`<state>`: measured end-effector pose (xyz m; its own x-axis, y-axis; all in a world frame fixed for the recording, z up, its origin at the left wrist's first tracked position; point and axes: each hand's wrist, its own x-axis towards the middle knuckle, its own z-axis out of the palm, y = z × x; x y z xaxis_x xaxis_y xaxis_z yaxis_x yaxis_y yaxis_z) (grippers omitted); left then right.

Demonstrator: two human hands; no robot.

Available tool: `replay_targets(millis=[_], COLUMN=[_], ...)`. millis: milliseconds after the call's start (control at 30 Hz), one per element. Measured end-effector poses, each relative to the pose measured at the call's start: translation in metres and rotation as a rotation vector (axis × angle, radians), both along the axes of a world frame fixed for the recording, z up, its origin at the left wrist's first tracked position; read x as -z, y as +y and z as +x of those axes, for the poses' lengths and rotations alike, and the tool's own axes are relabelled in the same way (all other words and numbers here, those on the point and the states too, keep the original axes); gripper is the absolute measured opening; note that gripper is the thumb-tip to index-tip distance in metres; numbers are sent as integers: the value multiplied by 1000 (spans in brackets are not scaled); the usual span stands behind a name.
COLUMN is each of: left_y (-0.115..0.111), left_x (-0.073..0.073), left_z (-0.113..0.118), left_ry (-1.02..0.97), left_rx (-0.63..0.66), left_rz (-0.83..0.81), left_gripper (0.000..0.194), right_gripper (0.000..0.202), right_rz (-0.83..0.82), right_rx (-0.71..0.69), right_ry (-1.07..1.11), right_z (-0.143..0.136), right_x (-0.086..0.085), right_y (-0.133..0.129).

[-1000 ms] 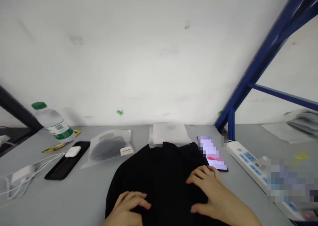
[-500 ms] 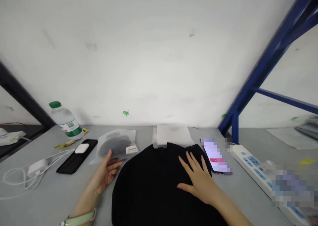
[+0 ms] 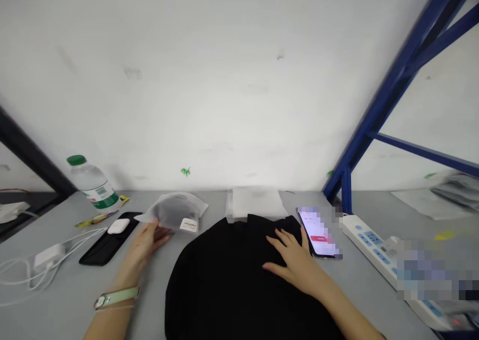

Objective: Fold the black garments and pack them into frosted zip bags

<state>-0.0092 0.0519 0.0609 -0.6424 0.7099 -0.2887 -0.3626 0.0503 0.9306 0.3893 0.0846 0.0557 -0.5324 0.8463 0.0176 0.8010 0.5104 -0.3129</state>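
A large black cloth item lies at the front centre of the grey table. My right hand rests on its upper right part, fingers spread. To the left, a frosted plastic bag with a white label and something dark inside is bent up off the table. My left hand, wearing a green-banded watch, grips the bag's lower left edge between thumb and fingers. White packets lie behind the cloth, near the wall.
At left are a bottle, a black phone with a white case on it, and a charger with cables. At right are a lit phone, a power strip and a blue frame.
My left hand has closed on the frosted bag's edge and raised it, bending the bag. My right hand stays on the black cloth, its fingers slightly less spread. The view has shifted a little.
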Motion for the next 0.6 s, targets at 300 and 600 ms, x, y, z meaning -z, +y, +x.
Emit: replay_targets(millis=[300,600], left_y=[29,30], left_x=[-36,-36], left_z=[34,110], left_ry=[-171,-293], left_rx=[159,841], left_rz=[278,64], left_gripper=[15,31], right_gripper=[40,46], right_rz=[-255,-626], right_rx=[-20,44], right_ry=[886,1207], right_z=[-20,-29], right_x=[-20,-4], right_y=[47,63])
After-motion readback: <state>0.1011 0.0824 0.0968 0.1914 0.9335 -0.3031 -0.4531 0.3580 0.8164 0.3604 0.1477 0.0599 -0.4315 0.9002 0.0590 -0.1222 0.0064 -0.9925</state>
